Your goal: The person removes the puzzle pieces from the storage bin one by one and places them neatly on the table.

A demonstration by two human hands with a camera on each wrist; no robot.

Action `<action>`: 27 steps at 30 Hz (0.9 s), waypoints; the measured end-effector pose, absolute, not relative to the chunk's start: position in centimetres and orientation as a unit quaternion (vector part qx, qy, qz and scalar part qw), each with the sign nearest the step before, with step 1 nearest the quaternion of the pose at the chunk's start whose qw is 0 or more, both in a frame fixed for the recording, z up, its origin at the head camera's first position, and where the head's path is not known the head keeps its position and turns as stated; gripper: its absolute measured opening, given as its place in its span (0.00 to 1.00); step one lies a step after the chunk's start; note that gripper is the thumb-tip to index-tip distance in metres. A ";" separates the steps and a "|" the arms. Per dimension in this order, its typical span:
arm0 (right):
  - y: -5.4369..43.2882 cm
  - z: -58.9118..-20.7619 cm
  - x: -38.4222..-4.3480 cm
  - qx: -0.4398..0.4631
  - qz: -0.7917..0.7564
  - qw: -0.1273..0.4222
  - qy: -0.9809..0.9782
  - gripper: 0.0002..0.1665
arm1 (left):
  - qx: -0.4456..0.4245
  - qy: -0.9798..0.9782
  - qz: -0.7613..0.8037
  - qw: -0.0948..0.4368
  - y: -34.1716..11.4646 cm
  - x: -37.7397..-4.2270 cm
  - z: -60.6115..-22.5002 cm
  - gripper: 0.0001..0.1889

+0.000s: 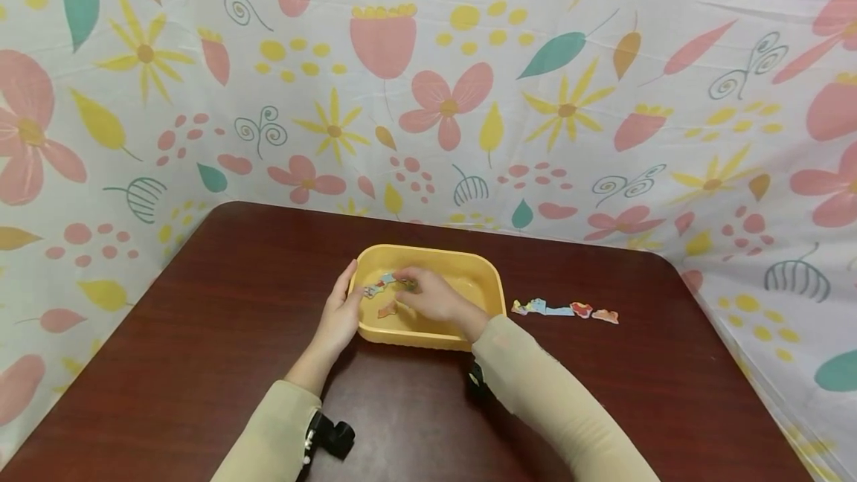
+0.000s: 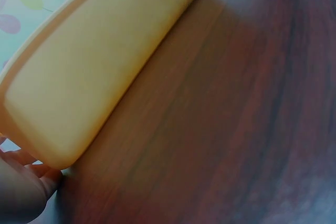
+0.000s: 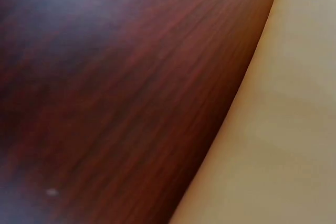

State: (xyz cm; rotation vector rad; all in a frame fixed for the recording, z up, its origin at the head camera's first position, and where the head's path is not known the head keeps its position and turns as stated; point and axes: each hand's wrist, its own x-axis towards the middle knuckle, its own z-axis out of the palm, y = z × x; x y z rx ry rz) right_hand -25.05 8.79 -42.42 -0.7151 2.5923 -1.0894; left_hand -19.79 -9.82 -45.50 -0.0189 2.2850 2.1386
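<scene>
A yellow plastic tub [image 1: 478, 268] sits on the table. My left hand [image 1: 340, 316] grips its left end, thumb at the rim and fingers along the outside; in the left wrist view the fingers [image 2: 39, 171] meet a lower corner of the tub. My right hand [image 1: 434, 296] reaches over the near wall into the tub and pinches a small greenish-brown puzzle piece [image 1: 410, 286] between thumb and fingers, which partly hide it. Left of these fingers lie light blue and red puzzle pieces [image 1: 376, 288], and nearer the front an orange-brown piece [image 1: 387, 309].
To the right of the tub, several small puzzle pieces [image 1: 559, 310] form a row on the dark red-brown table [image 1: 268, 266]. A flower-patterned cloth [image 1: 428, 169] hangs behind the table. The right wrist view shows only the table and the tub's outer wall [image 3: 283, 129].
</scene>
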 end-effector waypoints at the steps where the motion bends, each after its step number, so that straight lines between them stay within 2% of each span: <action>1: 8.6 -42.4 -25.1 -0.245 -0.364 0.117 0.891 0.25 | -0.005 0.730 0.683 0.005 -9.8 -19.8 -45.5 0.28; 9: 7.4 -42.6 -25.6 -0.269 -0.307 0.139 0.902 0.26 | -0.009 0.742 0.670 -0.006 -9.7 -19.8 -45.6 0.27; 13: 7.3 -43.1 -25.8 -0.286 -0.217 0.115 0.926 0.27 | -0.009 0.743 0.669 -0.009 -9.7 -19.7 -45.6 0.27; 20: 7.1 -42.9 -25.4 -0.284 -0.130 0.118 0.943 0.32 | -0.005 0.739 0.674 -0.002 -9.7 -19.7 -45.4 0.28; 27: 7.0 -42.8 -25.1 -0.298 -0.068 0.107 0.946 0.31 | -0.013 0.740 0.673 -0.007 -9.7 -19.8 -45.7 0.27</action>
